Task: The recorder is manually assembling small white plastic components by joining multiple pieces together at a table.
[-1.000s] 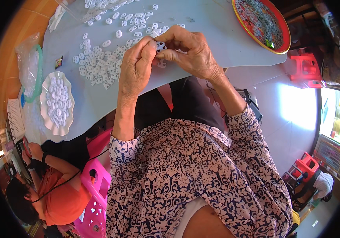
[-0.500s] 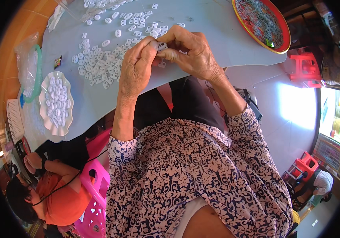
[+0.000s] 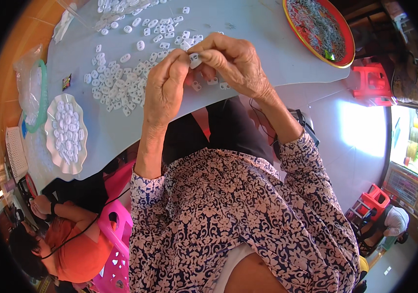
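Over the near edge of the pale table, my two hands meet around one small white plastic piece with two dark holes. The thumb and fingers of my left hand pinch its left side. My right hand grips the same piece from the right with thumb and forefinger. Several similar white pieces lie in a loose spread left of my hands, and a few more sit just under them. What my curled lower fingers hold, if anything, is hidden.
A wavy-rimmed white dish of white oval pieces stands at the left. At the far right is a red round tray of small metal parts. A person in orange sits at the lower left by a pink chair. Red stools stand right.
The white piece has turned between my fingers, so its two holes now show. My right thumb has shifted onto it. The whole view has moved slightly.
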### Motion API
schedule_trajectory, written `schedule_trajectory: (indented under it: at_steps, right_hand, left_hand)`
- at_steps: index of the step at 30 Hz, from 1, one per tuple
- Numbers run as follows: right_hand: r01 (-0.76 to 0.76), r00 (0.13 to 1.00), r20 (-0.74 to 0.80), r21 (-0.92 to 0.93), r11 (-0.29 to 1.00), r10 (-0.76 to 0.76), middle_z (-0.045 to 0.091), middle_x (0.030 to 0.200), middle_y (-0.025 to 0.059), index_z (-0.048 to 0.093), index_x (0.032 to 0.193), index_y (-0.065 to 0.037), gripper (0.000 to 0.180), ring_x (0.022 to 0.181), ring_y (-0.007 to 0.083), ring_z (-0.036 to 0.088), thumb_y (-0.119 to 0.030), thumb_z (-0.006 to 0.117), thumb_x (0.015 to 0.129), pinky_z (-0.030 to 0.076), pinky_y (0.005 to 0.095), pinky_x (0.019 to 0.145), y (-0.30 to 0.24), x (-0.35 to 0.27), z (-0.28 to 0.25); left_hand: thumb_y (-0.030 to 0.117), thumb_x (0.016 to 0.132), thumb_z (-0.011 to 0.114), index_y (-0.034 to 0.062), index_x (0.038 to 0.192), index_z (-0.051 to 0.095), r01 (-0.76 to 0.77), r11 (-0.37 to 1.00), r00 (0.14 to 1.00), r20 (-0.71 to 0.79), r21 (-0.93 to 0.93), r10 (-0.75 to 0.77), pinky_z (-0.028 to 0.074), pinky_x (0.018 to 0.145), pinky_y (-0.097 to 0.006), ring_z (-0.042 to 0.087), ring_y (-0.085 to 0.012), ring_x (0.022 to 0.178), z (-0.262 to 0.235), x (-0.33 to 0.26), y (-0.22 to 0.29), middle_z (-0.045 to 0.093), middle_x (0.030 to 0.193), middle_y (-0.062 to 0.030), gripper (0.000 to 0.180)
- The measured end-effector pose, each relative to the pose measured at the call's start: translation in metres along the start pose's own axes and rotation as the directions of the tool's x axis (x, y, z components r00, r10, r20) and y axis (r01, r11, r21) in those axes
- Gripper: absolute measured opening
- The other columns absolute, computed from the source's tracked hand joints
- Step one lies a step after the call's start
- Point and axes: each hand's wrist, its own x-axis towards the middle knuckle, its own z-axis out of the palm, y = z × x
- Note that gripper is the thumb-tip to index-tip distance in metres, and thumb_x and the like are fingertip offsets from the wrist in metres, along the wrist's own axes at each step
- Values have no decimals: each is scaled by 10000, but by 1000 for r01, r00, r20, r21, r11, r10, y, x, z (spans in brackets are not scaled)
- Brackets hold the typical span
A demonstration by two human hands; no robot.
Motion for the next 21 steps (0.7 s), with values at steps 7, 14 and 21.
schedule_trajectory:
  at_steps: [7, 14, 21]
  right_hand:
    - [-25, 997, -71, -23, 999, 23, 592, 706, 35, 604, 981, 38, 149, 604, 65, 544, -91, 564, 919, 463, 217, 540, 8, 3, 0]
    - [119, 928, -341, -114, 986, -151, 617, 712, 53, 616, 956, 19, 135, 593, 92, 558, -78, 567, 875, 458, 228, 551, -12, 42, -56]
    - [8, 782, -579, -360, 933, -230, 527, 604, -20, 612, 871, 13, 89, 503, 42, 445, -45, 544, 872, 322, 209, 434, -26, 88, -154]
  left_hand:
    - [245, 958, 433, 10, 823, 543, -85, 996, 969, -231, 19, 87, 344, 549, -235, 370, -62, 619, 7, 3, -5, 447, 650, 22, 293]
    - [83, 875, 536, -8, 899, 565, -329, 944, 884, 345, -22, 316, 449, 663, -270, 565, -181, 711, 46, -24, 15, 560, 762, -90, 99]
    - [83, 898, 500, -20, 894, 551, -144, 987, 929, 334, -76, 161, 447, 622, -272, 560, -159, 643, 57, -16, -9, 582, 711, -86, 115]
